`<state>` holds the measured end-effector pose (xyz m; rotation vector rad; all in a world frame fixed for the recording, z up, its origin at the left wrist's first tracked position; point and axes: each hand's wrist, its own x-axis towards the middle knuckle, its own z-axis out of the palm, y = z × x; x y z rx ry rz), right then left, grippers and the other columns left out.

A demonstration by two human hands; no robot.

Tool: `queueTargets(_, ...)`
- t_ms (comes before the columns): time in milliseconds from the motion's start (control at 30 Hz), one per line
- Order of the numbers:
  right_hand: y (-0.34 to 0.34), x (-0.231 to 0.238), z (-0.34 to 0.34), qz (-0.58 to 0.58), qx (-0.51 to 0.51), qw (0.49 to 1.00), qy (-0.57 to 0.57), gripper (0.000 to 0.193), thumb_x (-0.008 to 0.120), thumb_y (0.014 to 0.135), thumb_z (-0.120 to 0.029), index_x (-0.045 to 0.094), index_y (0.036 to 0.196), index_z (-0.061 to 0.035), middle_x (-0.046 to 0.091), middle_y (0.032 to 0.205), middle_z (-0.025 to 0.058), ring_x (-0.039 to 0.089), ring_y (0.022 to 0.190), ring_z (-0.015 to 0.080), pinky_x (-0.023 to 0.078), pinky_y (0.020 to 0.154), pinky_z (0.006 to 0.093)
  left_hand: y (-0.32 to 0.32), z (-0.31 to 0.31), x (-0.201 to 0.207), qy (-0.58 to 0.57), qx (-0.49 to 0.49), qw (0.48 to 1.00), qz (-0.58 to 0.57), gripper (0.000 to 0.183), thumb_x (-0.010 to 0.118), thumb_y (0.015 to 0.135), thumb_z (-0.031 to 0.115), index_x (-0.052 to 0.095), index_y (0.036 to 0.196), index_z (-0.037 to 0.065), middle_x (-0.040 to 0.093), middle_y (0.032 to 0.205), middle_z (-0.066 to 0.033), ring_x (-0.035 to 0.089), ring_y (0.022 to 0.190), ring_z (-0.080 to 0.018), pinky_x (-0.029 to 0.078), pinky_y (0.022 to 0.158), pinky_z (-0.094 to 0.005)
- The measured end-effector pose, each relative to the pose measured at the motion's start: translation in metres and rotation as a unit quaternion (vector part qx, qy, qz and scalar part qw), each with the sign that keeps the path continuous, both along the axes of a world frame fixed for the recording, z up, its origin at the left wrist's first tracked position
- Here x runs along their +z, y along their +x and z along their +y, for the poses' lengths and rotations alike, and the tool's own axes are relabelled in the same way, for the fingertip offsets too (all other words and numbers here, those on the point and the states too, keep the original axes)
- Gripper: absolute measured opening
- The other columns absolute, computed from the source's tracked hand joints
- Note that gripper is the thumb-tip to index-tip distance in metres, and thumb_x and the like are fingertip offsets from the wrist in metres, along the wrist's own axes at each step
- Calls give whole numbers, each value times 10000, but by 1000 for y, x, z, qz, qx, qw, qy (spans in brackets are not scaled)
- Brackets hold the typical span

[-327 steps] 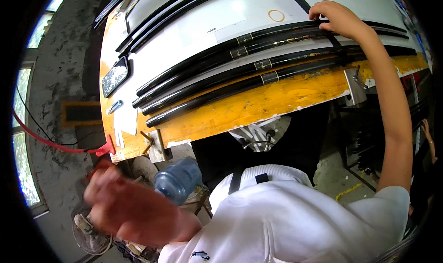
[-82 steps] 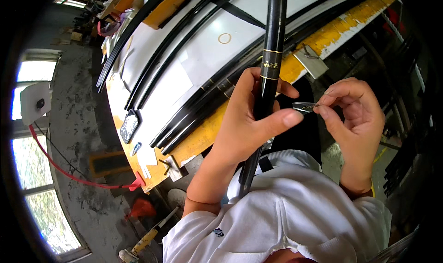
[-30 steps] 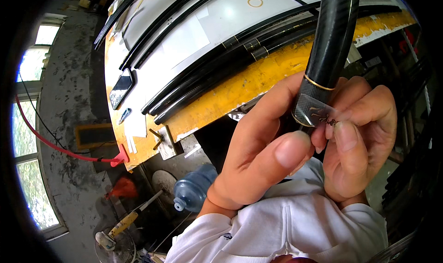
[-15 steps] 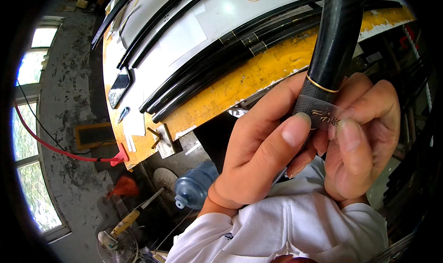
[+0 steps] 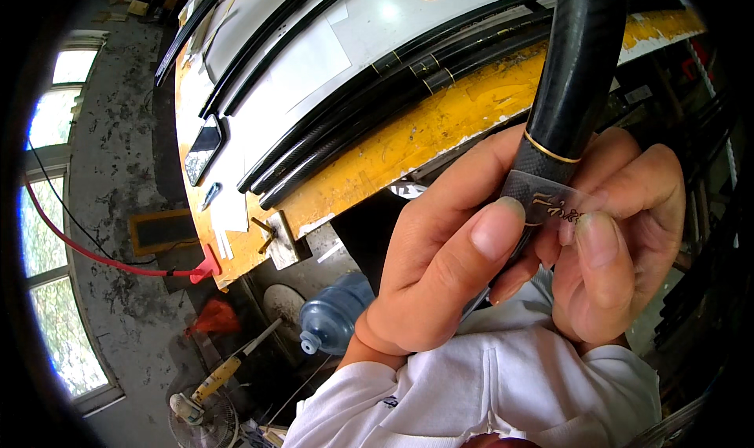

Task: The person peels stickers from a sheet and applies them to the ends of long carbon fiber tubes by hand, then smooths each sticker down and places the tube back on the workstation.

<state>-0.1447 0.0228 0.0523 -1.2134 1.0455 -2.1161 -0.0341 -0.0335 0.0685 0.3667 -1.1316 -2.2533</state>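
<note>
Rod [image 5: 577, 71], at 1 o'clock: glossy black, woven carbon-like weave, thin gold metallic ring. Decal [image 5: 550, 204] pinched by left hand [image 5: 440, 267] and right hand [image 5: 620, 244]: clear glossy film, gold lettering. Bench [image 5: 393, 146], 11 to 1 o'clock: white smooth top with sheen, front edge yellow, scuffed, chipped. Rods on bench [image 5: 369, 95]: glossy black. Bottle [image 5: 334, 314], 7 o'clock: translucent blue plastic. Floor [image 5: 118, 173], 9 o'clock: rough stained concrete. Shirt [image 5: 503, 385]: white matt cloth.
</note>
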Motion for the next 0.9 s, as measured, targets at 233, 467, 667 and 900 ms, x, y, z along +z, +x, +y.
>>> queueTargets(233, 4, 5, 3, -20, -10, 1000, 19, 125, 525, 886, -148, 436, 885, -62, 469, 738, 46, 393, 588, 75, 352, 519, 205, 0, 1, -2, -9, -4, 1000, 16, 543, 496, 943, 286, 417, 1369, -41, 565, 887, -37, 400, 601, -30, 326, 556, -178)
queueTargets(467, 4, 4, 4, -23, -5, 1000, 9, 125, 520, 885, -142, 428, 882, -58, 466, 738, 49, 397, 607, 79, 356, 527, 210, 0, 1, -1, 14, -14, 1000, 16, 548, 508, 942, 294, 420, 1365, -42, 562, 864, -33, 395, 595, -27, 315, 546, -173)
queueTargets(667, 4, 2, 2, -11, -1, 1000, -6, 123, 513, 887, -138, 424, 881, -54, 468, 740, 54, 398, 604, 85, 361, 529, 214, 2, 1, -3, -7, -7, 1000, 10, 559, 510, 937, 318, 428, 1359, -40, 558, 838, -28, 396, 597, -24, 309, 547, -170)
queueTargets(900, 6, 3, 4, -26, 7, 1000, -8, 141, 529, 882, -140, 421, 888, -50, 476, 752, 68, 406, 608, 92, 361, 522, 211, 0, 4, -3, 17, -2, 1000, 17, 597, 520, 923, 372, 443, 1344, -43, 559, 856, -33, 407, 616, -28, 316, 569, -175)
